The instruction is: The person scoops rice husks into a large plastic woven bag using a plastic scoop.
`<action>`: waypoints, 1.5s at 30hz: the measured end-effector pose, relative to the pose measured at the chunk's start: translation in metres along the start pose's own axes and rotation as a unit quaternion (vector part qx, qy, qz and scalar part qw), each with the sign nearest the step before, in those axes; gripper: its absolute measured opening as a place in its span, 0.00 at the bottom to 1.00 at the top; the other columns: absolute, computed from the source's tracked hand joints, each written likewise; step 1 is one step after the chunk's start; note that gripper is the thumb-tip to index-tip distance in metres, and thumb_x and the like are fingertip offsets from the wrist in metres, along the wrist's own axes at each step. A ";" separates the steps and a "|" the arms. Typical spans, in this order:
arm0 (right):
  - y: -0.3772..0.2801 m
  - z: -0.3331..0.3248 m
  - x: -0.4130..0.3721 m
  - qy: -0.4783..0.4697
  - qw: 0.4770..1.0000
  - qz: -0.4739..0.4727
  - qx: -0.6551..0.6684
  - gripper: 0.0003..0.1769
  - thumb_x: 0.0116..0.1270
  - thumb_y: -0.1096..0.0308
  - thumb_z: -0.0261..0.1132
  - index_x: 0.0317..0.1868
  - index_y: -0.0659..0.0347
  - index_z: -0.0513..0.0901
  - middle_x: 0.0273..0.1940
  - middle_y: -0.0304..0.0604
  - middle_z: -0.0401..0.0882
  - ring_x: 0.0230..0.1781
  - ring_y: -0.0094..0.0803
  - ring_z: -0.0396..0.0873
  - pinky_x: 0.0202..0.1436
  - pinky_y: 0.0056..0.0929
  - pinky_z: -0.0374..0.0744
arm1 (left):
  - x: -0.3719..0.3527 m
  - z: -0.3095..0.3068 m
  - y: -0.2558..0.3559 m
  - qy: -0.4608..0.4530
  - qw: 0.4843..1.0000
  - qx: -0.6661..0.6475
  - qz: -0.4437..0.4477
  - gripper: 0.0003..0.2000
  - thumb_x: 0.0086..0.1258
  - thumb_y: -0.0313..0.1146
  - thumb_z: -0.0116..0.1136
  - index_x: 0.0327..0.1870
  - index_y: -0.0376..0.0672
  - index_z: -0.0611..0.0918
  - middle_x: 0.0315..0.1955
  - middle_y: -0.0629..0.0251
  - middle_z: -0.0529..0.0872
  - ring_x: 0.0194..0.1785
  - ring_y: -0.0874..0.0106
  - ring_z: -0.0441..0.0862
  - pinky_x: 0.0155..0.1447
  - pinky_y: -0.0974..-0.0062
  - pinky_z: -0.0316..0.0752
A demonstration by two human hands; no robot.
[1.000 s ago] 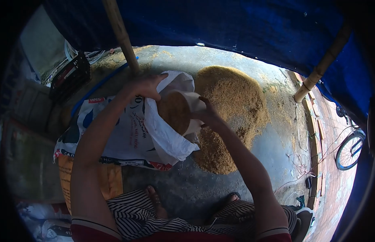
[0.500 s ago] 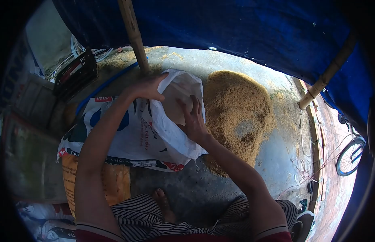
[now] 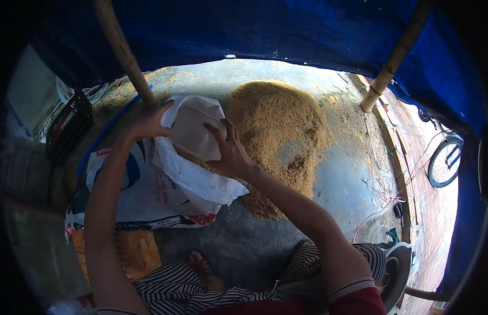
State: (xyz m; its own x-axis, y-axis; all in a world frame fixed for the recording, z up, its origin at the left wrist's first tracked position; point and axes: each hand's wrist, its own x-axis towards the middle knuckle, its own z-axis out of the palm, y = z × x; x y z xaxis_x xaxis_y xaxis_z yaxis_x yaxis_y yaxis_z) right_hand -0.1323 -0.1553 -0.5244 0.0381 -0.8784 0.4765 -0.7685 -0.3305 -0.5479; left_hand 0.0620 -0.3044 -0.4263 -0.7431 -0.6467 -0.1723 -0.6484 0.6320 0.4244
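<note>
A white printed sack [image 3: 134, 181] lies on its side with its mouth facing right and its rim folded back. My left hand [image 3: 152, 123] is closed on the upper edge of that mouth. In the sack's opening is a whitish, translucent plastic container [image 3: 194, 126], like a cut-down jug used as a scoop. My right hand [image 3: 231, 152] grips its right side, fingers over the edge. Some yellow-brown grain-like material shows beneath the container. A large pile of the same loose material [image 3: 286, 121], looking like husks, lies on the floor just right of the sack.
Bamboo poles [image 3: 126, 52] stand under a blue tarp [image 3: 228, 31]. A black crate [image 3: 71, 123] and a blue hose [image 3: 110, 121] lie at the left. An orange sack [image 3: 134, 254] is beneath the white one. A bicycle wheel [image 3: 446, 163] shows far right.
The plastic container has come up into clearer view at the sack's mouth, with my right hand on its side. The whole scene has shifted left as the camera turned.
</note>
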 end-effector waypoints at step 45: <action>0.153 -0.053 -0.071 -0.164 0.876 -0.055 -0.451 0.47 0.48 0.60 0.66 0.67 0.36 0.50 0.62 0.57 0.52 0.64 0.51 0.51 0.55 0.69 0.60 | 0.010 0.010 0.026 0.023 0.996 0.084 -0.008 0.33 0.50 0.34 0.58 0.61 0.39 0.64 0.53 0.44 0.71 0.57 0.55 0.70 0.60 0.66 0.64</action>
State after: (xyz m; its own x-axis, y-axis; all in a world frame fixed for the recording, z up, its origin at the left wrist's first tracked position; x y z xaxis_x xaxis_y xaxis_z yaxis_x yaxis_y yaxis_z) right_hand -0.2863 -0.1250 -0.6062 0.2107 -0.9591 0.1890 -0.9351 -0.1414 0.3251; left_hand 0.0365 -0.2902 -0.4261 -0.7264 -0.6738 -0.1355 -0.6817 0.6813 0.2665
